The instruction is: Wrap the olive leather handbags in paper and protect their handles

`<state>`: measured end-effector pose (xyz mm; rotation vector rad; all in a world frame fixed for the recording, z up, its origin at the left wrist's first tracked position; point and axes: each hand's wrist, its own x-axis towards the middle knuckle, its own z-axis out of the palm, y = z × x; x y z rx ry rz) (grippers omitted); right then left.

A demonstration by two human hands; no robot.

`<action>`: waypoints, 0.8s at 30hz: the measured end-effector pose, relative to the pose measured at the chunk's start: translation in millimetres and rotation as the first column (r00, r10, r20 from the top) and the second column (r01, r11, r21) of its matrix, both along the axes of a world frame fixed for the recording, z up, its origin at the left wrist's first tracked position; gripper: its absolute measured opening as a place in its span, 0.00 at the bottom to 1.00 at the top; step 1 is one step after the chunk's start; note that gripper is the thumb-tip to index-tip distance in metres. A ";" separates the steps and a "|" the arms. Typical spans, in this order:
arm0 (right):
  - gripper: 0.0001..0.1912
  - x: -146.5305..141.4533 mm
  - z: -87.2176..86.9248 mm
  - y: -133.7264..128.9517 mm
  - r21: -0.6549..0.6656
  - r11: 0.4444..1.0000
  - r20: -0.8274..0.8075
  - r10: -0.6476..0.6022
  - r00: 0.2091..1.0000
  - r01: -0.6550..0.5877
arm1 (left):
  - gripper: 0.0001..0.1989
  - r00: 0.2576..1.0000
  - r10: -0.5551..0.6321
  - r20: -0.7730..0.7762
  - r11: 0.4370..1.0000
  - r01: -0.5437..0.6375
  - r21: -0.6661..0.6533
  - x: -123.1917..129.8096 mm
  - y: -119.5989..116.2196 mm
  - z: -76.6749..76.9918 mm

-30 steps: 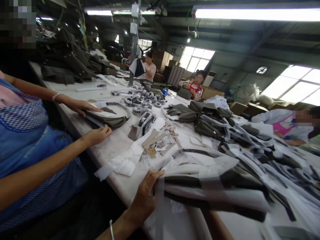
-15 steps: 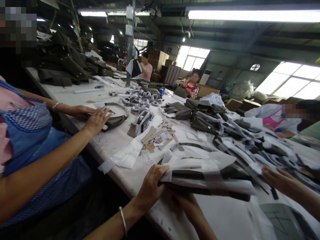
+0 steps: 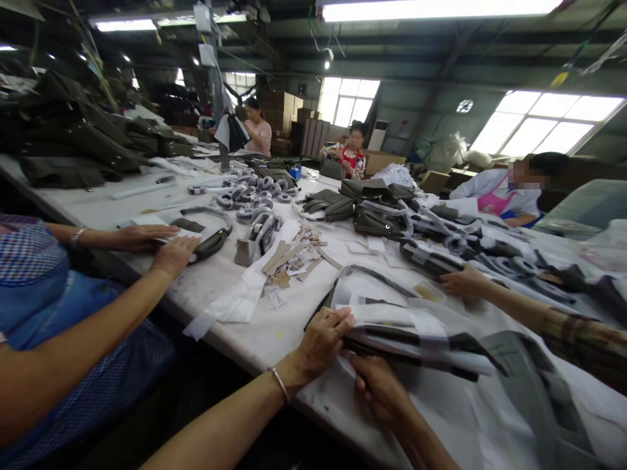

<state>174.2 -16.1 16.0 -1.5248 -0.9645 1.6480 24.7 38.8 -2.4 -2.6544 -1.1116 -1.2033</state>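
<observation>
A dark olive handbag (image 3: 386, 336) lies at the table's near edge, its handle wrapped in pale film and white paper. My left hand (image 3: 326, 336), with a silver bangle on the wrist, grips the bag's left end, fingers over the top. Below its near edge, my right hand (image 3: 377, 385) is closed at the pale wrapping; its fingertips are partly hidden. A looped strap (image 3: 377, 274) in clear wrap arches behind the bag. To the right, a co-worker's hand (image 3: 467, 282) in a patterned sleeve touches another dark bag (image 3: 426, 256).
At left, a co-worker in a blue apron (image 3: 73, 294) handles a similar bag (image 3: 213, 245). Paper tags (image 3: 294, 261), a tape dispenser (image 3: 259, 235) and rolled straps (image 3: 255, 192) lie mid-table. Wrapped bags pile up at right, near a grey panel (image 3: 533, 385).
The view has swung right. The handbag has come down onto the table, both my hands still at its left end. The co-worker's hand at right has reached over to another bag.
</observation>
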 end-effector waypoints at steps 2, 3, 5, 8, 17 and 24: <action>0.23 -4.5 0.1 -4.3 0.023 0.998 0.019 0.052 0.998 -0.053 | 0.23 0.999 -0.019 -0.038 0.999 0.021 0.035 1.8 1.2 -0.8; 0.22 -6.5 1.1 -8.0 0.025 0.995 0.057 0.092 0.994 -0.094 | 0.21 0.997 -0.035 -0.064 0.998 0.038 0.053 1.6 0.8 -0.5; 0.20 -7.5 7.6 -19.0 -0.022 0.973 0.149 0.231 0.962 -0.230 | 0.17 0.989 -0.073 -0.126 0.994 0.082 0.074 -0.4 -1.9 1.3; 0.14 3.4 33.8 -36.5 -0.120 0.850 0.169 0.526 0.833 -0.512 | 0.18 0.978 -0.121 -0.168 0.990 0.131 0.051 -5.1 -8.1 5.2; 0.18 64.1 90.2 63.4 0.402 0.805 0.758 -0.026 0.651 -0.436 | 0.19 0.986 -0.142 -0.092 0.986 0.149 0.070 -6.0 -12.8 4.0; 0.19 51.3 43.5 120.5 0.090 0.818 0.945 0.109 0.307 -0.568 | 0.21 0.986 -0.126 -0.106 0.988 0.134 0.071 -7.7 -14.0 5.2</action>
